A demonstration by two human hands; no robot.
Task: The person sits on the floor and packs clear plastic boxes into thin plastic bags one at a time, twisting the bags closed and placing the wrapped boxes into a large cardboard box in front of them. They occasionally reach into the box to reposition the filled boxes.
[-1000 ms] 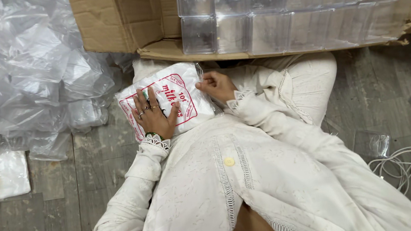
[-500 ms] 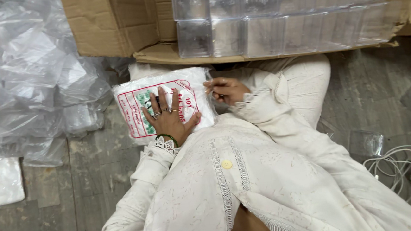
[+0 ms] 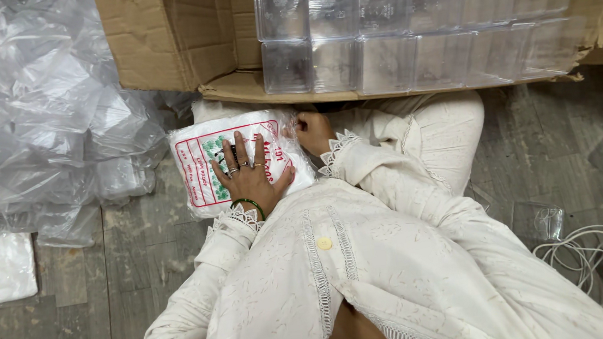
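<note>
Directly under the left hand [image 3: 251, 179], fingers spread flat, lies the printed packet [image 3: 206, 165], long axis crosswise; the right hand [image 3: 313, 132], fingers curled together, grips its right edge.

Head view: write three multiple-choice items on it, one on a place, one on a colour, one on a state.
1. Where does the left hand lie?
A. flat on the white packet
B. inside the cardboard box
C. on the white cable

2. What colour is the bangle on the left wrist?
A. red
B. green
C. blue

3. How do the clear plastic containers stand?
A. scattered over the floor
B. crushed flat
C. stacked in rows in the box

Answers: 1 A, the spread fingers press on the packet's printed face, while the right hand is at the packet's right edge. 2 B, a thin green ring shows above the lace cuff. 3 C, two neat rows fill the box.
</note>
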